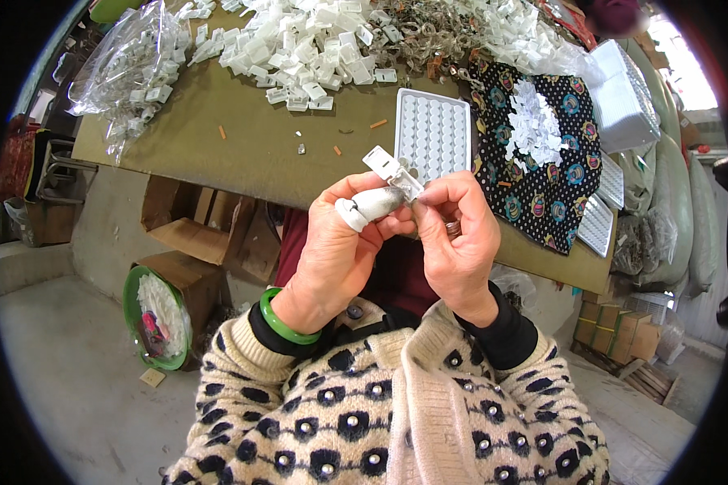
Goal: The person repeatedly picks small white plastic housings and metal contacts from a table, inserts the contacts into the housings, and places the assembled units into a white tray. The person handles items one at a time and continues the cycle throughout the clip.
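Note:
In front of my chest, my left hand point(338, 238) is closed on a small white plastic case point(387, 165) with a hinged lid standing open. A white wrap with a grey-smudged tip point(368, 207) covers one finger of that hand, and a green bangle point(285, 322) circles the wrist. Thumb and fingers of my right hand point(463, 234) pinch the near end of the same case. Whatever lies inside the case is too small to make out. Just beyond my hands, a white tray with rows of small hollows point(433, 129) rests on the olive table point(275, 149).
Heaped at the back are white plastic cases point(299, 48) and tangled small parts point(429, 40). A clear bag of parts point(129, 89) sits far left. White pieces point(535, 125) lie on patterned cloth point(493, 190) at right, near stacked trays point(623, 93). A green basin point(129, 303) stands below left.

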The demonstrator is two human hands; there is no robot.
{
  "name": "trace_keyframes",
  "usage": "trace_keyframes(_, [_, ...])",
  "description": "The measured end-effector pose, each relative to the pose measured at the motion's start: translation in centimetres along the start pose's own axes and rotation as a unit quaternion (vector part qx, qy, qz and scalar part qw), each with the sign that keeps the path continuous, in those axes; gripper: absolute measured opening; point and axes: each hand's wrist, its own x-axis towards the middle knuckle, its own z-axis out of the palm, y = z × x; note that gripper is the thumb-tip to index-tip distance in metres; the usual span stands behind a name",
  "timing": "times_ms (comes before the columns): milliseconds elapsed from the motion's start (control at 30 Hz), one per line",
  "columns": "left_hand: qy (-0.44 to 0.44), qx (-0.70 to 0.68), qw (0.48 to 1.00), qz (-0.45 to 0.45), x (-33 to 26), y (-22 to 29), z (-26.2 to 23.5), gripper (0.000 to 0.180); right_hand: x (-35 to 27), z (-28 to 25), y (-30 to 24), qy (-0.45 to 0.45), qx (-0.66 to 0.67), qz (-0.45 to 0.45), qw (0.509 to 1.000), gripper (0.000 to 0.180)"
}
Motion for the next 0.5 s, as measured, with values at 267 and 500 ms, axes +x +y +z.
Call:
trace_keyframes(267, [0.001,0.059,0.998,0.032,0.6,0.6,-0.6,0.028,0.2,-1.0,-0.1,-0.004,0.288,0.334,0.897,0.008])
trace_keyframes(500, [-0.003,0.057,0.998,0.026,0.1,1.2,0.7,0.031,0.2,-0.9,-0.9,-0.018,0.299,0.342,0.891,0.015])
